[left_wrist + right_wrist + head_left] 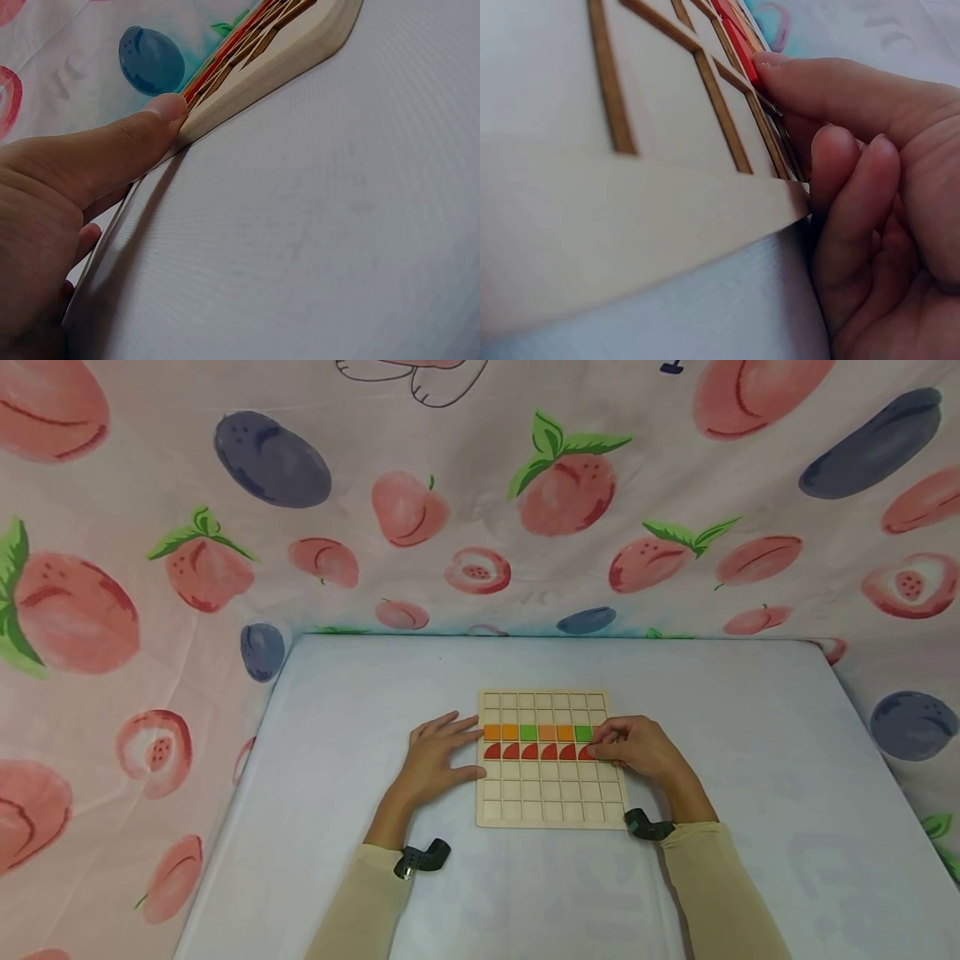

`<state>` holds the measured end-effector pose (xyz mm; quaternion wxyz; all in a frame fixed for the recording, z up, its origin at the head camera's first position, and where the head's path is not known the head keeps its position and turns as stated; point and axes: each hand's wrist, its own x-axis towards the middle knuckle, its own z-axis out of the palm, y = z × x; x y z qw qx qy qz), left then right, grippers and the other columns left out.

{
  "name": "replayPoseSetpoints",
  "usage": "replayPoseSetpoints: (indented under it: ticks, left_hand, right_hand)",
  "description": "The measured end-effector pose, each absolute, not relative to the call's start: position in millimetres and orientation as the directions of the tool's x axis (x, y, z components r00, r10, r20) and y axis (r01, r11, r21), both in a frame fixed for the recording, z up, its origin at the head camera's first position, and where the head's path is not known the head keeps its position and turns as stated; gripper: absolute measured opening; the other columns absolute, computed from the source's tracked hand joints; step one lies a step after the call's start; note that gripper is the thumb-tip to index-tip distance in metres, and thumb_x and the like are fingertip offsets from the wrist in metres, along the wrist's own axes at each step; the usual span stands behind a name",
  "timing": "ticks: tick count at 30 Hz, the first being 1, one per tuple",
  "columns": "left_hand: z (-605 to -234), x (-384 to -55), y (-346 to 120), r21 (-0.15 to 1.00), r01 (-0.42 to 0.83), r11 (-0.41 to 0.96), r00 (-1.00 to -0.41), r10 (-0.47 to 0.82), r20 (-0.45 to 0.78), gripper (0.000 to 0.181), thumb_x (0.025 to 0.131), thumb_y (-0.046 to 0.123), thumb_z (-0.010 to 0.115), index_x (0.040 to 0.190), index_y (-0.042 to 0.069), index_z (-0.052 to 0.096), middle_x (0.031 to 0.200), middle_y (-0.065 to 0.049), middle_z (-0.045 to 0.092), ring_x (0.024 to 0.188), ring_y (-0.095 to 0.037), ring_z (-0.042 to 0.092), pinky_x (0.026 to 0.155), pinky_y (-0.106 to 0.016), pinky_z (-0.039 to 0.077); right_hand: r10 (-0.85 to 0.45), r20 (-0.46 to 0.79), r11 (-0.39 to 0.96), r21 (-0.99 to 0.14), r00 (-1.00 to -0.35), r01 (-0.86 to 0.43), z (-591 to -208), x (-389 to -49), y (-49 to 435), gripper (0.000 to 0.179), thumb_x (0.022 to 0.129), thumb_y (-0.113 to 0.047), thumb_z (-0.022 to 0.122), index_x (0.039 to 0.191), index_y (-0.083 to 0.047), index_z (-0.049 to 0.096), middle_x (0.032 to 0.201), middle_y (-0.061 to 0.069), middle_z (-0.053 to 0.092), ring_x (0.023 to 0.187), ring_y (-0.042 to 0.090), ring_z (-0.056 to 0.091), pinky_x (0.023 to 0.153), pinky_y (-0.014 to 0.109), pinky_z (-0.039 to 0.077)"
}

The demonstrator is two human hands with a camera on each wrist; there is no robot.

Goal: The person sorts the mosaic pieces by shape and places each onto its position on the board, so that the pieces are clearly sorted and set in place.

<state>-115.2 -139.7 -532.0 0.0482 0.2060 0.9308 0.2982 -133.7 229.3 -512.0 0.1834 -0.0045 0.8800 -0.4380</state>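
Observation:
A wooden grid board [552, 791] lies flat on the table. Across it runs a row of orange and green square tiles [528, 732]. Directly below that row sit several red quarter-circle pieces [530, 751]. My left hand [433, 762] is spread at the board's left edge, its thumb [142, 135] and fingertips touching the rim. At the right end of the red row, my right hand [637, 748] pinches a red piece [739, 43] between thumb and index finger, low over its cell. Its other fingers curl beside the board's edge, and the index fingertip is hidden in the right wrist view.
A white cloth covers the table [337, 693]. Behind and beside it hangs a fruit-patterned curtain [465, 435]. A dark wrist camera [423, 857] is strapped at the left sleeve, another dark camera [647, 825] at the right, close to the board's lower right corner.

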Motion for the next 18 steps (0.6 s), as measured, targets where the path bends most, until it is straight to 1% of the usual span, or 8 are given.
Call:
replayPoseSetpoints:
  ticks: [9, 12, 16, 18]
  left_hand:
    - [-532.2, -115.6, -140.1, 0.570, 0.354, 0.742, -0.910, 0.413, 0.027, 0.066, 0.084, 0.050, 0.080, 0.142, 0.023, 0.063, 0.158, 0.008, 0.049, 0.154, -0.024, 0.031, 0.118, -0.058, 0.023]
    - [-532.7, -115.6, -140.2, 0.568, 0.352, 0.744, -0.911, 0.412, 0.025, 0.066, 0.084, 0.050, 0.080, 0.142, 0.023, 0.062, 0.158, 0.008, 0.048, 0.154, -0.023, 0.031, 0.119, -0.057, 0.023]
    - [-533.3, -115.1, -140.1, 0.570, 0.354, 0.742, -0.912, 0.410, 0.032, 0.065, 0.084, 0.050, 0.080, 0.141, 0.024, 0.063, 0.157, 0.008, 0.049, 0.154, -0.023, 0.032, 0.118, -0.057, 0.024]
    - [-534.0, -115.1, -140.2, 0.574, 0.359, 0.736, -0.910, 0.412, 0.041, 0.065, 0.084, 0.050, 0.080, 0.141, 0.023, 0.064, 0.157, 0.007, 0.050, 0.153, -0.024, 0.032, 0.118, -0.058, 0.024]
  right_hand:
    - [-0.171, -0.321, 0.608, -0.778, -0.931, 0.157, -512.4, -132.9, 229.3, 0.023, 0.083, -0.027, 0.085, 0.095, -0.010, 0.075, 0.076, 0.002, 0.063, 0.065, 0.016, 0.053, 0.057, 0.027, 0.045]
    - [-0.175, -0.322, 0.601, -0.783, -0.930, 0.158, -514.9, -132.2, 231.2, 0.025, 0.083, -0.031, 0.085, 0.096, -0.012, 0.075, 0.079, 0.002, 0.063, 0.069, 0.017, 0.053, 0.061, 0.027, 0.045]
    - [-0.195, -0.310, 0.559, -0.815, -0.930, 0.154, -518.1, -129.0, 236.7, 0.028, 0.085, -0.033, 0.084, 0.102, -0.013, 0.075, 0.083, 0.003, 0.065, 0.073, 0.016, 0.055, 0.064, 0.026, 0.047]
    - [-0.206, -0.302, 0.518, -0.840, -0.931, 0.158, -518.7, -126.3, 240.3, 0.031, 0.086, -0.032, 0.082, 0.106, -0.011, 0.074, 0.084, 0.005, 0.066, 0.071, 0.017, 0.056, 0.063, 0.027, 0.049]
